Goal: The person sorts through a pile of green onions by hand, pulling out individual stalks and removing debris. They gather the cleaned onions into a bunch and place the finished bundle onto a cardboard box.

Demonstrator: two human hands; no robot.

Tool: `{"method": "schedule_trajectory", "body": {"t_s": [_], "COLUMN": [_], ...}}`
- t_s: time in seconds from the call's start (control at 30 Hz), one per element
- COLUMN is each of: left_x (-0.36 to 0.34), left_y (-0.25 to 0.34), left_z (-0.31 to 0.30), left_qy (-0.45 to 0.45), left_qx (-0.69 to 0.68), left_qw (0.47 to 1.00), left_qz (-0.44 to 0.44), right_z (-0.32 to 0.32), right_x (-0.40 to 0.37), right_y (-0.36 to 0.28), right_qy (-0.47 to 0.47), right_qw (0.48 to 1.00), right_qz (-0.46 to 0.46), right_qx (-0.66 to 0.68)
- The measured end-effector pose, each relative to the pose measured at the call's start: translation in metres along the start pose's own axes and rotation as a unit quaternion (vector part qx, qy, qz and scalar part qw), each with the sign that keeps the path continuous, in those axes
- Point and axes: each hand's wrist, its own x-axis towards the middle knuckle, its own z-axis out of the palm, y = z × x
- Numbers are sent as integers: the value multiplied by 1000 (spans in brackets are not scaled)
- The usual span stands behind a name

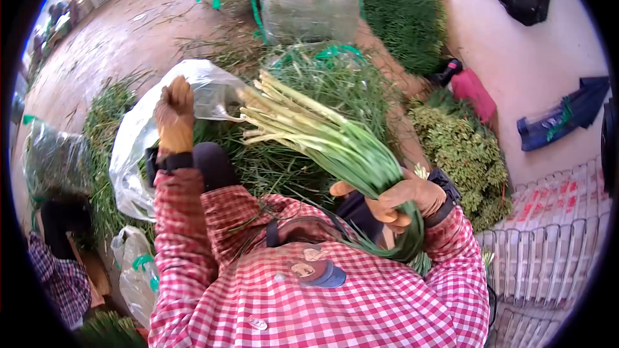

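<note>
My right hand (412,200), in a tan work glove, is wrapped round a bunch of garlic chives (322,132). Their pale stem ends fan out toward the upper left, while the green leaves bend down below the hand against my checked sleeve. Raised at the left is my left hand (174,113), also gloved, with its fingers closed together. What they hold, if anything, is hidden. Behind this hand a clear plastic bag (132,145) spreads open. Loose green leaves (277,171) lie heaped beneath the bunch, between my knees.
A filled plastic bag (313,13) stands ahead. Dark green chives (403,9) are piled beyond, and another pile (458,154) shows pale ends at right. White crates (548,245) stand at lower right. Another person's checked sleeve (61,277) shows at lower left.
</note>
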Motion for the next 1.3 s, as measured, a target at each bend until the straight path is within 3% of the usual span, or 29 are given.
{"method": "schedule_trajectory", "body": {"t_s": [0.07,0.13,0.17,0.2,0.23,0.27,0.33,0.43,0.5,0.53,0.57,0.67,0.8,0.83,0.87,0.9,0.93,0.97,1.0,1.03,1.07,1.13,1.2,1.27,1.3], "left_x": [-28,-61,-80,-101,-109,-111,-152,-175,-165,-165,-166,-171,-148,-139,-131,-99,-70,-65,-61,-48,-43,-48,-51,-47,-54], "left_y": [-16,-43,-58,-69,-77,-82,-80,-98,-109,-113,-108,-105,-111,-102,-89,-72,-49,-19,6,31,51,66,78,84,82], "left_z": [1,-2,0,9,-2,-21,20,38,34,37,44,55,35,34,38,11,-14,-7,-11,-19,-20,-14,-6,3,10], "left_qy": [-54,-30,-15,23,-11,-131,-298,-347,-369,-330,-290,-225,-170,-196,-197,-129,-177,-317,-195,-243,-205,-204,-156,-113,-162], "left_qx": [65,120,149,263,244,275,334,234,141,95,110,72,98,155,237,235,40,-55,106,-20,5,-31,-27,-30,-40], "left_qw": [991,977,966,943,936,903,825,848,867,894,898,922,937,935,941,957,972,919,975,964,974,976,987,993,985], "left_qz": [-100,-174,-209,-204,-253,-304,-345,-325,-304,-289,-311,-308,-288,-251,-142,-114,-150,-228,-22,-105,-93,-64,-35,-7,-38], "right_z": [-2,-13,-16,-15,-13,-11,-6,1,-7,-6,5,9,14,15,7,9,10,-2,-16,-33,-48,-51,-56,-76,-75], "right_x": [-14,-16,-17,-19,-19,-17,-8,14,31,38,43,59,73,70,67,55,41,30,17,0,-14,-34,-44,-42,-42], "right_y": [-4,4,7,9,10,12,21,45,75,86,89,110,112,100,97,80,63,60,57,58,59,47,32,31,24], "right_qy": [15,25,29,53,75,96,178,262,287,294,302,297,258,210,164,139,108,82,52,61,68,216,358,436,423], "right_qw": [999,989,991,994,995,995,977,918,808,729,762,733,767,814,824,824,815,808,798,808,817,878,808,792,801], "right_qz": [23,58,47,37,28,18,15,17,-96,-154,-144,-134,-105,-110,-148,-43,64,102,136,98,58,108,54,-149,-205], "right_qx": [41,131,122,90,56,22,-114,-297,-506,-598,-554,-598,-578,-530,-522,-548,-566,-575,-585,-577,-569,-414,-465,-401,-371]}}
